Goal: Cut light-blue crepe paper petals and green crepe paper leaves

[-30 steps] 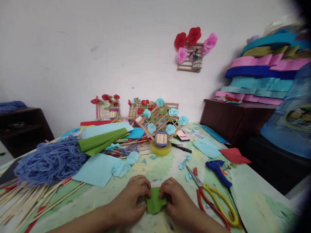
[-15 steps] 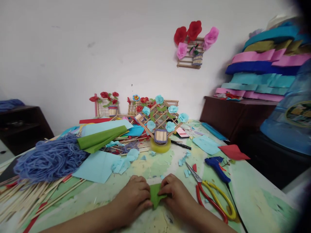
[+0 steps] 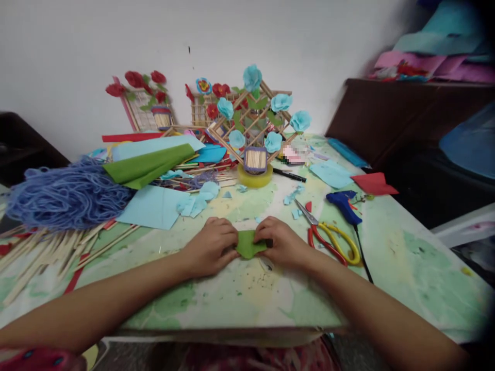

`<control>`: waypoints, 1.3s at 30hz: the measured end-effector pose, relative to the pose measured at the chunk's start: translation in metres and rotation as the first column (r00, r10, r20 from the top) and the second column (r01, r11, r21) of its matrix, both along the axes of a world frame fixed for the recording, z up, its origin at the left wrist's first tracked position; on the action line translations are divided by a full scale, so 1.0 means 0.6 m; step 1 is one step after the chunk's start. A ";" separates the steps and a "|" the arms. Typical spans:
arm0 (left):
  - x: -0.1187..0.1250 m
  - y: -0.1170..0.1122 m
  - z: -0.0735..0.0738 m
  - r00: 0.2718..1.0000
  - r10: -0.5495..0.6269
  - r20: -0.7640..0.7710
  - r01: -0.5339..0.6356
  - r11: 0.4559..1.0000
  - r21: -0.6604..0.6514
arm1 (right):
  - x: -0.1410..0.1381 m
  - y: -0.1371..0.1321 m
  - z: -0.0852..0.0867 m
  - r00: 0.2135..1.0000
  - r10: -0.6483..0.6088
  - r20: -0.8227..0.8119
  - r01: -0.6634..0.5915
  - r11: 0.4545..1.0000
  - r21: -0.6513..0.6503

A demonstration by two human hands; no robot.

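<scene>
A small folded piece of green paper lies on the table between my two hands. My left hand is curled over its left edge, fingers closed on it. My right hand pinches its right edge, fingers bent and closed. Both forearms reach in from the near edge of the table. Red-and-yellow-handled scissors lie just right of my right hand.
A blue glue gun, red paper and light blue scraps lie at the right. Blue yarn, wooden sticks, green and blue sheets fill the left. Stick frames with paper flowers and a tape roll stand behind.
The view has tipped downward, so the table and my forearms show more. My hands keep hold of the green paper, which now looks folded smaller and flatter.
</scene>
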State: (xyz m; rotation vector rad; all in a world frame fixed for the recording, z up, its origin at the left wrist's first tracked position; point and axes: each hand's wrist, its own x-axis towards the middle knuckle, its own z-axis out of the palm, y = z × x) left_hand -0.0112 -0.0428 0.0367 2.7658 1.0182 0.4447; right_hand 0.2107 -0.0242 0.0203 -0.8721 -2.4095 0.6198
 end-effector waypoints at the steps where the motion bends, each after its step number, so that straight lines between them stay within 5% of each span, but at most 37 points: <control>1: -0.001 0.001 -0.002 1.000 0.003 -0.007 -0.003 1.000 -0.005 | 0.001 0.001 0.000 1.000 0.005 -0.001 -0.005 1.000 0.002; 12: -0.002 0.001 -0.003 1.000 0.010 0.007 -0.010 1.000 -0.012 | 0.002 0.001 0.000 1.000 -0.001 0.006 0.001 1.000 -0.012; 23: -0.010 0.020 -0.017 0.974 0.170 0.149 -0.131 0.961 -0.242 | 0.001 0.002 0.005 0.991 -0.115 0.074 0.117 0.993 -0.020; 28: -0.011 0.017 -0.015 0.947 0.190 0.257 -0.152 0.975 -0.162 | 0.004 0.005 0.003 0.991 -0.135 -0.013 0.135 0.991 -0.010; 34: -0.017 0.007 -0.011 0.946 0.056 0.320 -0.072 0.997 0.037 | 0.007 0.009 -0.002 0.966 -0.160 -0.205 0.178 0.981 0.072; 37: -0.018 0.006 -0.014 0.871 0.079 0.486 -0.043 0.996 -0.084 | 0.010 0.007 0.001 0.926 -0.132 -0.353 0.194 0.970 0.144; 39: -0.016 0.008 -0.018 0.762 0.193 0.618 0.001 0.954 -0.299 | 0.010 0.005 0.003 0.908 -0.091 -0.408 0.179 0.966 0.184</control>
